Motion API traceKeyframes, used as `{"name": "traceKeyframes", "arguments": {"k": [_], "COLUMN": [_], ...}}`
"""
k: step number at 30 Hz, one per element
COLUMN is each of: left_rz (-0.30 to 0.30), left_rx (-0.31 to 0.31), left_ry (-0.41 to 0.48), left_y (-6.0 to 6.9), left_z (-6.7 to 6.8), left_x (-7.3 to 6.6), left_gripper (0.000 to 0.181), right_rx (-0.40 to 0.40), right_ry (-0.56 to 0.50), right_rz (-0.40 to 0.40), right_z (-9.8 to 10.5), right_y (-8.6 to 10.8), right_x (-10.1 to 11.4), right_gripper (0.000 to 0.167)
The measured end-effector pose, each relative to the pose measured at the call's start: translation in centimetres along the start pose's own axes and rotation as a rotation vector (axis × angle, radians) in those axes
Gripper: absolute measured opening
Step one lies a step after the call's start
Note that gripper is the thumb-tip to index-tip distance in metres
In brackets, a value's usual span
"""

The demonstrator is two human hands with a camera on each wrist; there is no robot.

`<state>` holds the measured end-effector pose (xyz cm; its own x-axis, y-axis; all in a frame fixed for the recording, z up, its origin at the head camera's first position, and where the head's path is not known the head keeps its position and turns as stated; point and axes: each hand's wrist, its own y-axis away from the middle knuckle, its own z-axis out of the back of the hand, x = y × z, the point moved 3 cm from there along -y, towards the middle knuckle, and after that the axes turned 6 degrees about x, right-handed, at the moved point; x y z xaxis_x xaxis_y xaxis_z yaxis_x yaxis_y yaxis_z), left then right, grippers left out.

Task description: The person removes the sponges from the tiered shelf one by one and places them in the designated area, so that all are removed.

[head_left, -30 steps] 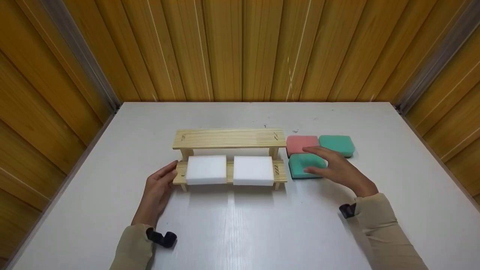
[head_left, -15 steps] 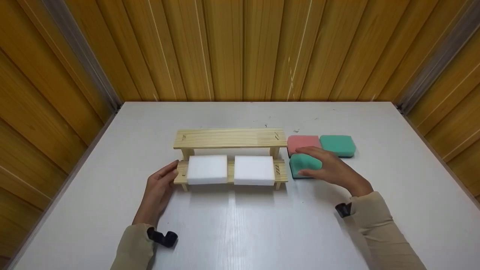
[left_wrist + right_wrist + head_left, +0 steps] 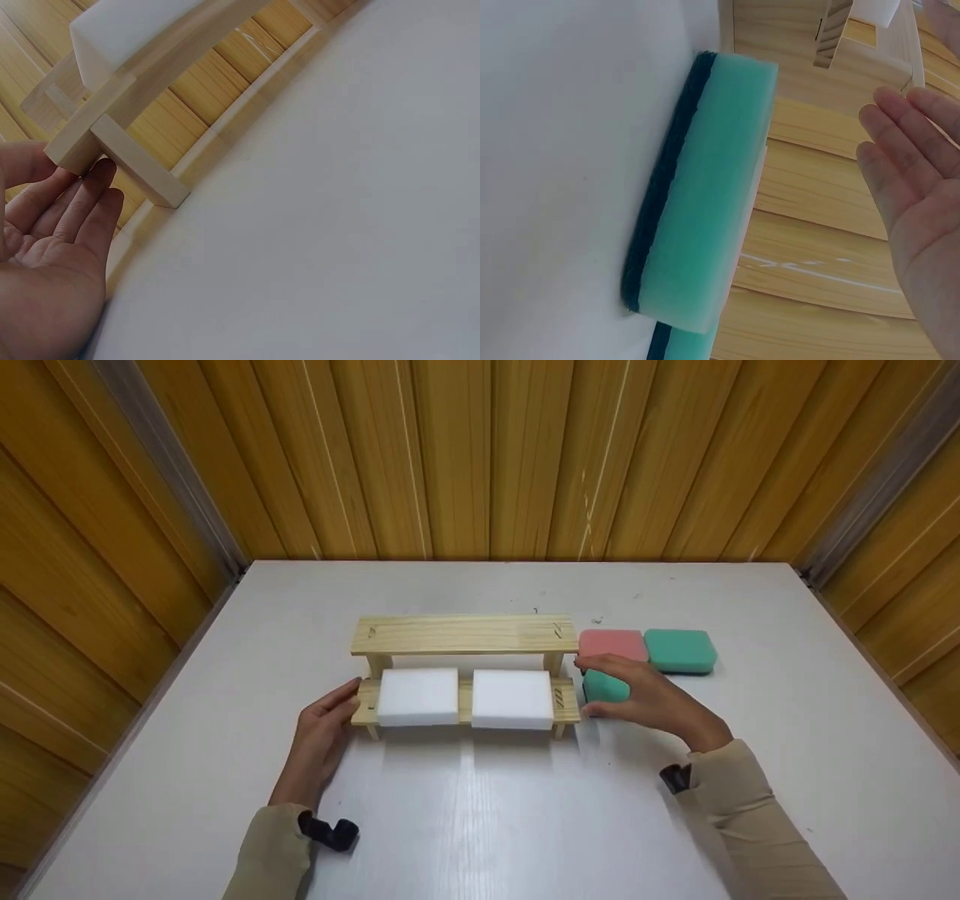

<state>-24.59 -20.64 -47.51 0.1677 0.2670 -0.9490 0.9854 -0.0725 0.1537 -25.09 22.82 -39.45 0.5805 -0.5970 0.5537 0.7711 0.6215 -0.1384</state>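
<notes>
A two-tier wooden rack [image 3: 465, 635] stands on the table with two white foam blocks [image 3: 418, 697] lying on its lower board. My left hand [image 3: 321, 739] holds the left end of that board; in the left wrist view, its fingertips [image 3: 105, 176] meet the board's end beside a leg. Just off the rack's right end, my right hand [image 3: 660, 701] hovers with fingers and thumb apart, holding nothing. It partly covers a green sponge [image 3: 606, 687]. Seen from the right wrist, this sponge [image 3: 705, 195] has a dark scouring layer and sits apart from the hand [image 3: 930, 210].
Behind the covered sponge lie a pink sponge [image 3: 611, 642] and another green sponge [image 3: 681, 650], side by side. The white table [image 3: 480, 825] extends in front of the rack. A wood-patterned wall [image 3: 450, 457] rises at the table's back edge.
My right hand has moved left over the front green sponge toward the rack's right end, covering more of the sponge. My left hand keeps its place on the rack.
</notes>
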Motion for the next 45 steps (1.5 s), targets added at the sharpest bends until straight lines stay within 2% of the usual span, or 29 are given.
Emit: {"name": "traceKeyframes", "arguments": {"k": [5, 24, 29, 36, 45], "left_rz": [0.006, 0.004, 0.005, 0.007, 0.017], "left_rx": [0.01, 0.021, 0.017, 0.0, -0.012], "left_ry": [0.004, 0.036, 0.041, 0.013, 0.011], "left_y": [-0.2, -0.2, -0.2, -0.1, -0.2], "left_z": [-0.2, -0.2, -0.1, 0.1, 0.1], "left_x": [0.1, 0.0, -0.1, -0.1, 0.0], "left_gripper": [0.048, 0.048, 0.048, 0.049, 0.049], "right_rx": [-0.003, 0.026, 0.031, 0.03, 0.053], "right_ry": [-0.009, 0.017, 0.006, 0.012, 0.025], "right_rz": [0.035, 0.066, 0.049, 0.088, 0.07], "right_z": [-0.2, -1.1, -1.3, -1.6, -1.9], "right_y": [-0.1, -1.1, -1.3, -1.4, -1.4], "right_x": [0.2, 1.1, 1.2, 1.2, 1.5], "right_gripper": [0.067, 0.069, 0.071, 0.069, 0.071]}}
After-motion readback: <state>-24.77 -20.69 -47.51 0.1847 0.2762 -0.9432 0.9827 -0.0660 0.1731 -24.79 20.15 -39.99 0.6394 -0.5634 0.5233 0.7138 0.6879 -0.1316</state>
